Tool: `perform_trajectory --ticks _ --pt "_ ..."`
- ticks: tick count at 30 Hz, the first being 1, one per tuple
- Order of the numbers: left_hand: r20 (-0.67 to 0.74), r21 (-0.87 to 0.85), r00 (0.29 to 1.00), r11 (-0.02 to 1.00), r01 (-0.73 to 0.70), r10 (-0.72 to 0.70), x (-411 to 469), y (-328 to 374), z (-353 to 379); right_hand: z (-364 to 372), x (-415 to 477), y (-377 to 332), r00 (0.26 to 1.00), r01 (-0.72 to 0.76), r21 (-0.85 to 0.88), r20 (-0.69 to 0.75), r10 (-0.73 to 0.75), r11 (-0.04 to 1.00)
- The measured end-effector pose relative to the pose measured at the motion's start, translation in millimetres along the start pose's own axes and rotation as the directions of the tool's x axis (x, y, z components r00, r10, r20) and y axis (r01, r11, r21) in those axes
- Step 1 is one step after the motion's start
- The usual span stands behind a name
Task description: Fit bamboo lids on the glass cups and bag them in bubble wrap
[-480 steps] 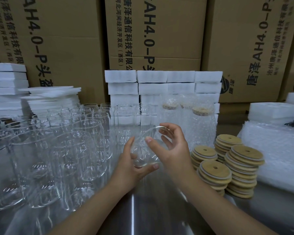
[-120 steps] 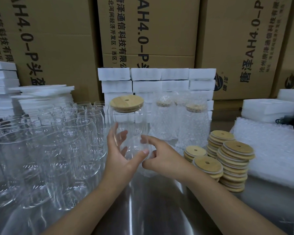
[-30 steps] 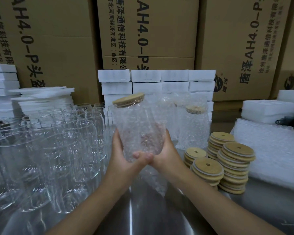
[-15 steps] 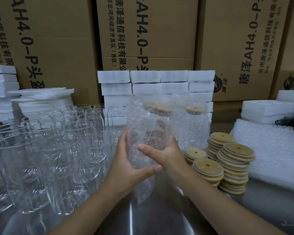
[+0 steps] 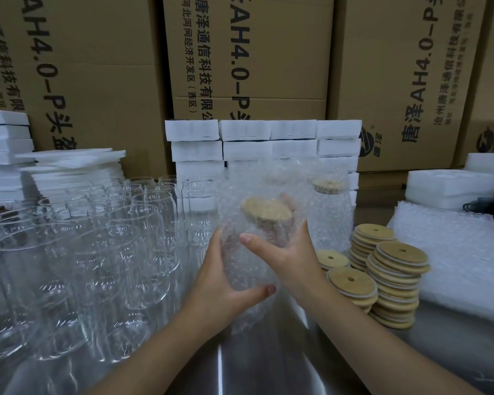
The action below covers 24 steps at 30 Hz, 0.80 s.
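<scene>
A glass cup with a bamboo lid (image 5: 265, 211) sits inside a bubble wrap bag (image 5: 248, 260) that I hold up over the metal table. My left hand (image 5: 226, 283) grips the bag's lower left side, thumb under it. My right hand (image 5: 285, 249) grips the right side, thumb across the front and fingertips behind the lid. The cup tilts with its lid toward me. Behind it stand wrapped cups (image 5: 330, 212). Bare glass cups (image 5: 97, 252) crowd the left. Stacks of bamboo lids (image 5: 394, 275) stand at the right.
A pile of bubble wrap bags (image 5: 465, 258) lies at the far right. White foam blocks (image 5: 263, 141) are stacked at the back, more foam sheets (image 5: 69, 163) at the left, and cardboard boxes (image 5: 248, 52) form the back wall. The steel table (image 5: 268, 366) reaches toward me.
The bagged cup has tilted further, its lid now lower and facing me. My right thumb has moved up across the front and the bag's open top rises above the lid.
</scene>
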<state>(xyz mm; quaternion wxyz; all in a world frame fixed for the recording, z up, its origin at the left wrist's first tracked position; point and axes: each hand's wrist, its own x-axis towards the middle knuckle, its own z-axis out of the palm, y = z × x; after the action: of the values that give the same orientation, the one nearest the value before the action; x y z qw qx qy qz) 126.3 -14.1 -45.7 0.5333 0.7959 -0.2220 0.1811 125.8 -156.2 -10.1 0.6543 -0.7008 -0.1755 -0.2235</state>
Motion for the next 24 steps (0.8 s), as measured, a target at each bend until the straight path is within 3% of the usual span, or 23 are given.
perform_trajectory --ticks 4,9,14,19,22,24 --pt "-0.012 -0.033 1.000 0.999 -0.006 0.006 4 7 -1 -5 5 -5 0.986 -0.005 -0.369 -0.155 -0.056 0.930" --pt "-0.030 -0.025 0.995 0.995 -0.100 0.100 8 3 -3 -9 40 -14 0.962 0.034 -0.601 -0.197 -0.189 0.799" --pt "0.140 0.158 0.982 0.977 -0.145 0.124 5 -7 -1 -18 86 -17 0.955 -0.042 -0.755 -0.223 -0.196 0.654" --pt "0.318 0.316 0.943 0.927 -0.200 0.095 3 -13 0 -30 96 -5 0.974 -0.170 -0.874 -0.219 -0.057 0.456" --pt "0.343 0.344 0.936 0.916 -0.207 0.083 3 -13 1 -31 95 -2 0.983 -0.133 -0.954 -0.161 -0.084 0.270" --pt "0.346 0.351 0.935 0.913 -0.207 0.079 2 -14 2 -32 96 1 0.997 -0.048 -0.977 -0.061 -0.055 0.206"
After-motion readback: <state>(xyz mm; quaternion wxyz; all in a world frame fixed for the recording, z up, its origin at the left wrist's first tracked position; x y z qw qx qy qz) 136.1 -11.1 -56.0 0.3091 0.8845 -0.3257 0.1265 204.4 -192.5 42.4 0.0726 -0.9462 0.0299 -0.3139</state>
